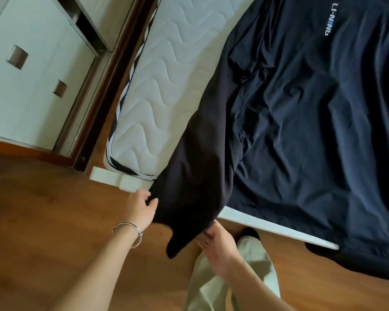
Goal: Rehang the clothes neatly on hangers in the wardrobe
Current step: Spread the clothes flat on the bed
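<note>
Pinches near edge of black garment [193, 176] with left hand [142, 207], grips it with right hand [218, 245]; lies lengthwise away, up the bed [166, 75].

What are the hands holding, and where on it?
Both grip the dark garment at the end hanging off the mattress: left hand one side edge, right hand the other.

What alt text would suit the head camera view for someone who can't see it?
A person's left hand and right hand grip the hanging end of a dark garment at a bed's edge. The rest of it, bearing a white logo, lies spread on a white quilted mattress. White cupboard doors and a wooden floor show beside the bed.
</note>
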The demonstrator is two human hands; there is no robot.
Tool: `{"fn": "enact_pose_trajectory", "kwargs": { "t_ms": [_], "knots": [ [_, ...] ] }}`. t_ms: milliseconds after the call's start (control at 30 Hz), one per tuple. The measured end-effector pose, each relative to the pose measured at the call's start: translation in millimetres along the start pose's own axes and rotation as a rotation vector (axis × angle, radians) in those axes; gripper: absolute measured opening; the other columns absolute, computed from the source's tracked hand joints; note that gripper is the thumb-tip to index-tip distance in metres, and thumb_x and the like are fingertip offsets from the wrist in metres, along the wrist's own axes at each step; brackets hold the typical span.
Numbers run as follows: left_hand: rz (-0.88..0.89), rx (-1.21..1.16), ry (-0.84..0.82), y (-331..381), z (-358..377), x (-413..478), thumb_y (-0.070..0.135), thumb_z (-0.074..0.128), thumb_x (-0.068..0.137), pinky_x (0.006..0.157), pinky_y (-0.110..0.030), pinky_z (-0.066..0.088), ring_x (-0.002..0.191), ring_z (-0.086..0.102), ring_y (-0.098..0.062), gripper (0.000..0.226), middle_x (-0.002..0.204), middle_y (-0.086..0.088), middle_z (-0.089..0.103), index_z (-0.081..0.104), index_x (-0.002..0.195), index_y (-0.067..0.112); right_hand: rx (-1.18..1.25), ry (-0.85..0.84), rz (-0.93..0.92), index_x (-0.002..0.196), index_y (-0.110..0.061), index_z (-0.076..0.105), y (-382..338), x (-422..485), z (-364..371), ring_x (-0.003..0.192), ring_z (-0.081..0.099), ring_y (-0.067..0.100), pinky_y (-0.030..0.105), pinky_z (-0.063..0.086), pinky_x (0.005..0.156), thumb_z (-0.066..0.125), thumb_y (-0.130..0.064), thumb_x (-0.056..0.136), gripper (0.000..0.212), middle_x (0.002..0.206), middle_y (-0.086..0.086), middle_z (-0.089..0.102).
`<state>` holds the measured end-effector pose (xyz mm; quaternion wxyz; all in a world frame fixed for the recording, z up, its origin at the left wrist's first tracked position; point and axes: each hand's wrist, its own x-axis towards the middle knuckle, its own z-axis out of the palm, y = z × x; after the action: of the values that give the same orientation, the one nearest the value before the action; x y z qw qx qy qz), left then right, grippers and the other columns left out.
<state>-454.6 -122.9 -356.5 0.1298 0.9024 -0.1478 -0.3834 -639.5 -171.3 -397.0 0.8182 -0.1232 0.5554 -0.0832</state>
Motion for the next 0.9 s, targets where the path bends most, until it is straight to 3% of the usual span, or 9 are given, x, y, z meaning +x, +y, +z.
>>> {"fn": "enact_pose_trajectory", "kwargs": {
  "t_ms": [100,233,300,367,500,567,700,800,900],
  "knots": [
    [-0.073,-0.097,0.008,-12.7,8.0,12.1,0.022,0.051,0.092,0.098,-0.036,0.039,0.122,0.045,-0.031,0.05,0.14,-0.016,0.038,0.034,0.136,0.005,0.058,0.031,0.027,0.109,-0.014,0.061,-5.2,-0.7,-2.4,0.102,0.058,0.017,0.033,0.038,0.098,0.037,-0.024,0.093,0.03,0.108,0.002,0.066],
    [-0.066,-0.175,-0.078,-20.1,19.8,20.8,0.033,0.046,0.093,0.08,-0.033,0.042,0.1,0.052,-0.028,0.051,0.125,-0.012,0.044,0.023,0.136,0.017,-0.267,-0.039,-0.036,0.101,-0.024,0.063,-11.1,5.1,-1.6,0.09,0.063,0.0,0.018,0.044,0.076,0.05,-0.037,0.092,0.02,0.099,-0.011,0.069],
    [-0.038,-0.177,-0.14,-22.5,23.7,18.5,0.035,0.049,0.092,0.072,-0.031,0.041,0.09,0.053,-0.023,0.046,0.114,-0.007,0.05,0.032,0.129,0.015,-0.419,-0.043,-0.072,0.096,-0.024,0.065,-7.3,9.3,5.8,0.085,0.064,-0.005,0.011,0.044,0.071,0.051,-0.028,0.093,0.015,0.094,-0.015,0.07],
    [-0.025,-0.239,-0.148,-25.5,17.5,15.8,0.033,0.054,0.09,0.078,-0.032,0.044,0.094,0.058,-0.024,0.035,0.107,-0.006,0.059,0.05,0.116,0.01,-0.472,-0.061,-0.084,0.098,-0.02,0.066,0.3,9.6,16.5,0.093,0.063,0.004,0.012,0.047,0.078,0.052,-0.021,0.094,0.015,0.1,-0.006,0.071],
    [0.033,-0.311,0.165,-34.2,-43.0,16.1,0.025,0.057,0.089,0.08,-0.033,0.04,0.098,0.058,-0.029,0.024,0.101,-0.013,0.064,0.06,0.102,0.005,-0.401,-0.071,-0.031,0.101,-0.014,0.06,13.9,0.0,41.9,0.097,0.064,0.019,0.033,0.052,0.093,0.05,-0.014,0.095,0.012,0.104,0.005,0.068],
    [0.062,-0.18,0.339,-41.5,-79.1,21.1,0.025,0.056,0.089,0.078,-0.032,0.036,0.099,0.057,-0.033,0.026,0.105,-0.018,0.063,0.06,0.106,0.005,-0.498,-0.032,-0.025,0.104,-0.018,0.056,15.7,1.0,54.6,0.095,0.067,0.021,0.037,0.054,0.091,0.048,-0.019,0.095,0.012,0.105,0.002,0.068],
    [0.106,0.158,0.405,-59.5,-110.8,50.9,0.022,0.056,0.089,0.082,-0.041,0.044,0.101,0.056,-0.042,0.024,0.109,-0.02,0.064,0.061,0.108,0.007,-0.81,-0.059,0.053,0.097,-0.017,0.053,19.3,17.1,75.8,0.091,0.068,0.027,0.038,0.057,0.083,0.048,-0.01,0.088,0.013,0.103,0.008,0.068],
    [-0.093,0.387,0.283,-71.0,-103.2,66.5,0.02,0.058,0.085,0.091,-0.048,0.048,0.109,0.054,-0.044,0.036,0.123,-0.02,0.058,0.055,0.121,0.016,-1.129,-0.127,0.082,0.099,-0.014,0.061,25.0,26.4,72.7,0.102,0.064,0.026,0.035,0.054,0.09,0.055,-0.01,0.082,0.018,0.11,0.01,0.066],
    [-0.161,0.522,0.104,-78.7,-76.3,54.2,0.027,0.055,0.086,0.094,-0.046,0.047,0.113,0.053,-0.04,0.045,0.132,-0.015,0.051,0.047,0.13,0.022,-1.143,0.006,0.014,0.107,-0.007,0.061,12.7,22.1,45.4,0.095,0.06,0.023,0.03,0.049,0.087,0.05,-0.013,0.085,0.026,0.098,0.002,0.06]
  ]
}}
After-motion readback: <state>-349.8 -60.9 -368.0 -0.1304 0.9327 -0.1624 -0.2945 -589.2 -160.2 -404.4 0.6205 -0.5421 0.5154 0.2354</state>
